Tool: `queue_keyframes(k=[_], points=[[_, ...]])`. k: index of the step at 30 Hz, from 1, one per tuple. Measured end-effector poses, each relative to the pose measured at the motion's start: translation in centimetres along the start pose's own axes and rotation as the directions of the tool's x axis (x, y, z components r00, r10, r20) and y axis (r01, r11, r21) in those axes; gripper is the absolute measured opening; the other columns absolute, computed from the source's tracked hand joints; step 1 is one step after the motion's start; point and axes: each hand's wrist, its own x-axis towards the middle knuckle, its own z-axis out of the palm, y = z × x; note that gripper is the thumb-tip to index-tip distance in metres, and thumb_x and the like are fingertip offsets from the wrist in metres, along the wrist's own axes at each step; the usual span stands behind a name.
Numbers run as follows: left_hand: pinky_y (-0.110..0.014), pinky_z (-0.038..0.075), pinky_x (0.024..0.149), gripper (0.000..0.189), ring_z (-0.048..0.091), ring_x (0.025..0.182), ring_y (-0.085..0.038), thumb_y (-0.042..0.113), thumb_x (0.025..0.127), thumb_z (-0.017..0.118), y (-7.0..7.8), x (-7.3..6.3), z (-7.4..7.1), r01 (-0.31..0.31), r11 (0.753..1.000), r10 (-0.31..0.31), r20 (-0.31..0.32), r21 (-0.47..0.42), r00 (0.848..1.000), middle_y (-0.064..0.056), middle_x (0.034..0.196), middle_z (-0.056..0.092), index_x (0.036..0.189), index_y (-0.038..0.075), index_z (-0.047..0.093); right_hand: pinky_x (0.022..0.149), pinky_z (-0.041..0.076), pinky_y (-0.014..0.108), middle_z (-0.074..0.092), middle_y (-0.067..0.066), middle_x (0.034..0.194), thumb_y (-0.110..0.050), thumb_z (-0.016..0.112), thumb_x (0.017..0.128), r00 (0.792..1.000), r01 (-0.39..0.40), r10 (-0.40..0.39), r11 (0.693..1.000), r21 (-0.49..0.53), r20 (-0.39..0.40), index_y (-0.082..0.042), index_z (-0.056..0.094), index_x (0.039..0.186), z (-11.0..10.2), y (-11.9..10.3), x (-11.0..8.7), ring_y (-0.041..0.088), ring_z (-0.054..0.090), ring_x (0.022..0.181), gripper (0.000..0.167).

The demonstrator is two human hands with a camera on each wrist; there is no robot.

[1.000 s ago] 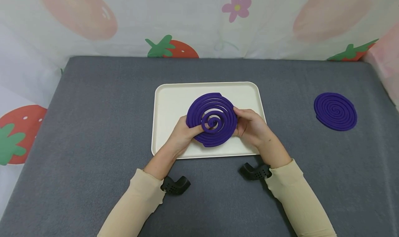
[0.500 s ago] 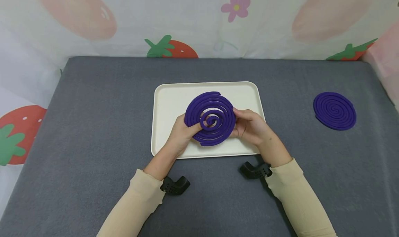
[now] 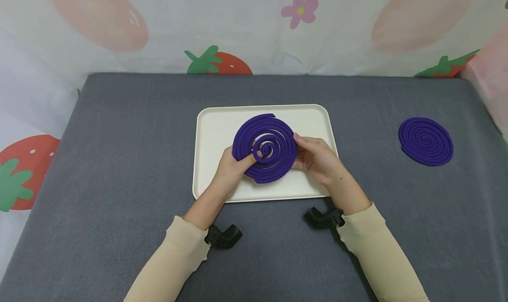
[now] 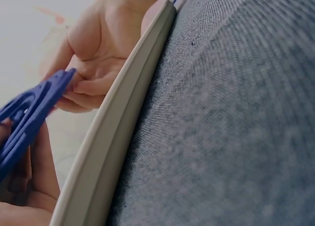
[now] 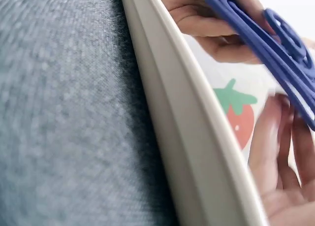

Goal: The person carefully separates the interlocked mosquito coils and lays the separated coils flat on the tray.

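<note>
A purple spiral trivet (image 3: pixel 282 166) is held up over the white tray (image 3: pixel 214 121) in the head view, its inner coils spread apart with gaps between them. My left hand (image 3: pixel 231 170) grips its lower left side, thumb on top near the centre of the coil and fingers hidden underneath. At the right edge, my right hand (image 3: pixel 319 161) pinches the rim between thumb and fingers. Both wrist views show the trivet (image 5: pixel 256 44) tilted and raised above the tray's rim (image 4: pixel 118 108).
A second purple spiral trivet (image 3: pixel 426 141), tightly coiled, lies flat on the grey tablecloth (image 3: pixel 397 214) at the right. Behind the table hangs a pale curtain (image 3: pixel 337 28) printed with strawberries and a flower.
The trivet has shifted slightly left and toward the far side, turning a little counterclockwise. Both hands keep their hold, and the tray and second trivet stay put.
</note>
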Motion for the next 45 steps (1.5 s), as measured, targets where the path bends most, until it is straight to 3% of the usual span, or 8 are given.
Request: queue_keyframes(k=[5, 9, 15, 20, 25, 31, 36, 45], points=[[-0.025, 0.049, 0.083, 0.018, 0.062, 0.083, -0.009, 0.003, 0.089, 0.062, -0.05, 0.11, 0.06, 0.025, 0.999, -0.028, -0.067, -0.044, 0.997, 0.004, 0.084, 0.066, 0.105, -0.003, 0.059, 0.059, 0.052, 0.022, 0.061, 0.002, 0.072, 0.008, 0.051, 0.091, 0.952, 0.199, -0.232, 0.965, -0.17, -0.202, -0.011, 0.066, 0.081, 0.61, -0.1, -0.07, 0.012, 0.058, 0.065, 0.026], [-0.024, 0.048, 0.085, 0.013, 0.061, 0.083, -0.008, 0.004, 0.091, 0.061, -0.06, 0.13, 0.07, 0.033, 0.997, -0.041, -0.109, -0.071, 0.993, 0.004, 0.084, 0.065, 0.103, 0.0, 0.059, 0.058, 0.052, 0.021, 0.06, 0.003, 0.07, 0.013, 0.053, 0.088, 0.935, 0.284, -0.316, 0.939, -0.191, -0.163, -0.008, 0.065, 0.078, 0.81, -0.07, -0.25, 0.012, 0.058, 0.062, 0.027], [-0.025, 0.047, 0.086, 0.012, 0.061, 0.085, -0.009, 0.005, 0.092, 0.06, -0.05, 0.18, 0.03, 0.039, 0.997, -0.046, -0.104, -0.071, 0.994, 0.003, 0.086, 0.065, 0.104, 0.003, 0.059, 0.064, 0.057, 0.025, 0.069, 0.006, 0.078, 0.013, 0.052, 0.089, 0.969, 0.23, -0.246, 0.939, -0.254, -0.029, -0.008, 0.073, 0.084, 1.02, 0.22, -0.29, 0.014, 0.067, 0.069, 0.031], [-0.027, 0.045, 0.094, 0.028, 0.059, 0.096, -0.01, 0.006, 0.092, 0.059, 0.01, 0.07, -0.05, 0.048, 0.999, -0.049, -0.045, -0.012, 0.998, -0.004, 0.103, 0.064, 0.118, -0.003, 0.054, 0.062, 0.057, 0.024, 0.07, 0.007, 0.076, 0.013, 0.052, 0.089, 0.973, 0.199, -0.224, 0.936, -0.29, -0.057, -0.01, 0.074, 0.082, 0.95, 0.29, -0.19, 0.014, 0.068, 0.068, 0.032], [-0.027, 0.045, 0.092, 0.024, 0.059, 0.094, -0.01, 0.006, 0.092, 0.059, -0.06, 0.01, -0.12, 0.057, 0.998, -0.057, -0.005, -0.002, 0.998, -0.004, 0.102, 0.063, 0.115, -0.001, 0.055, 0.06, 0.056, 0.023, 0.07, 0.005, 0.076, 0.015, 0.053, 0.088, 0.971, 0.193, -0.227, 0.934, -0.302, -0.081, -0.011, 0.073, 0.081, 0.8, 0.33, -0.11, 0.013, 0.067, 0.066, 0.034], [-0.026, 0.048, 0.086, 0.013, 0.061, 0.088, -0.01, 0.003, 0.09, 0.059, -0.14, 0.01, -0.13, 0.039, 0.999, -0.038, 0.019, -0.027, 0.999, 0.002, 0.093, 0.065, 0.103, 0.004, 0.058, 0.06, 0.056, 0.024, 0.068, 0.003, 0.076, 0.014, 0.057, 0.086, 0.961, 0.197, -0.25, 0.919, -0.342, -0.12, -0.012, 0.071, 0.08, 0.78, 0.47, 0.01, 0.012, 0.065, 0.064, 0.03], [-0.027, 0.051, 0.084, 0.02, 0.062, 0.088, -0.01, -0.002, 0.09, 0.056, -0.21, -0.03, -0.12, 0.034, 0.994, -0.027, 0.066, -0.1, 0.997, 0.002, 0.094, 0.066, 0.109, -0.002, 0.057, 0.06, 0.055, 0.023, 0.058, 0.003, 0.076, 0.016, 0.06, 0.082, 0.949, 0.216, -0.284, 0.904, -0.368, -0.139, -0.008, 0.062, 0.087, 0.61, 0.46, 0.09, 0.01, 0.058, 0.064, 0.025], [-0.025, 0.053, 0.079, 0.027, 0.064, 0.087, -0.01, -0.005, 0.09, 0.052, -0.14, -0.02, -0.15, 0.07, 0.981, -0.055, 0.088, -0.178, 0.995, 0.002, 0.095, 0.066, 0.117, -0.005, 0.052, 0.062, 0.055, 0.023, 0.063, 0.003, 0.08, 0.009, 0.061, 0.085, 0.968, 0.181, -0.226, 0.929, -0.323, -0.107, -0.01, 0.065, 0.092, 0.41, 0.29, 0.04, 0.011, 0.061, 0.069, 0.02]])
